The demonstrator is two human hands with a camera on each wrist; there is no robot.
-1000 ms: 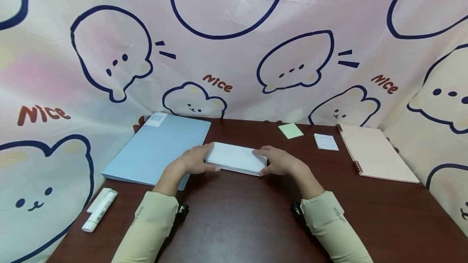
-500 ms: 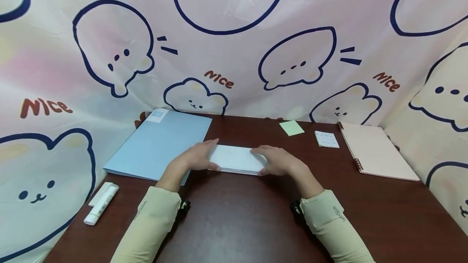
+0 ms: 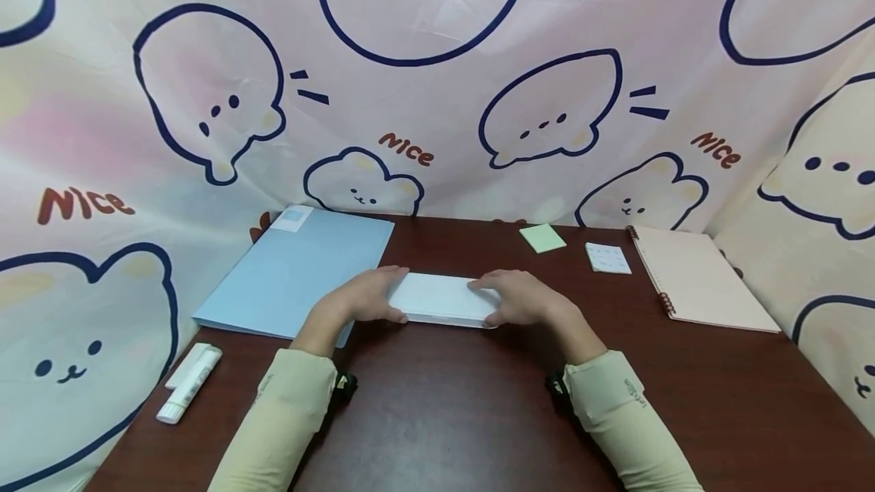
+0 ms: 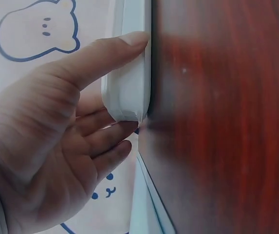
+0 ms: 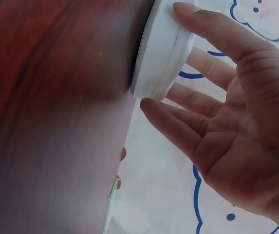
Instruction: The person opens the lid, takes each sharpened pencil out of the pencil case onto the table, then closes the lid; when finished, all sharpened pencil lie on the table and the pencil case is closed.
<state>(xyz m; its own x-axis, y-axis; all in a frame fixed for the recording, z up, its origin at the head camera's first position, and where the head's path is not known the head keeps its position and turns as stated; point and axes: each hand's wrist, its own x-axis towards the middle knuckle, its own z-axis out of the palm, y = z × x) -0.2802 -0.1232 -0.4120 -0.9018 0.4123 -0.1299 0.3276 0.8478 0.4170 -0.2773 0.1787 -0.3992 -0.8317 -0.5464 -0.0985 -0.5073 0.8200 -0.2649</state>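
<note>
A long white box point(image 3: 440, 299) with rounded corners lies flat on the dark wooden table, its long side facing me. My left hand point(image 3: 365, 297) holds its left end; in the left wrist view the thumb lies along the front side of the box point(image 4: 132, 92) and the fingers reach behind the end. At the other end my right hand point(image 3: 519, 298) grips it, thumb on the front face of the box point(image 5: 161, 53) in the right wrist view, fingers at the end and back. The contents, if any, are hidden.
Behind my left hand lies a blue folder point(image 3: 307, 272). A white tube point(image 3: 187, 393) and a flat white piece point(image 3: 181, 367) sit at the left edge. Toward the back right are green sticky notes point(image 3: 543, 238), a small white pad point(image 3: 608, 258) and a spiral notebook point(image 3: 704, 279). Printed cloth hangs behind.
The box has turned slightly and now lies straighter across the table, its left end a little nearer me. Both hands have stayed at its ends. The last half second shows hardly any motion.
</note>
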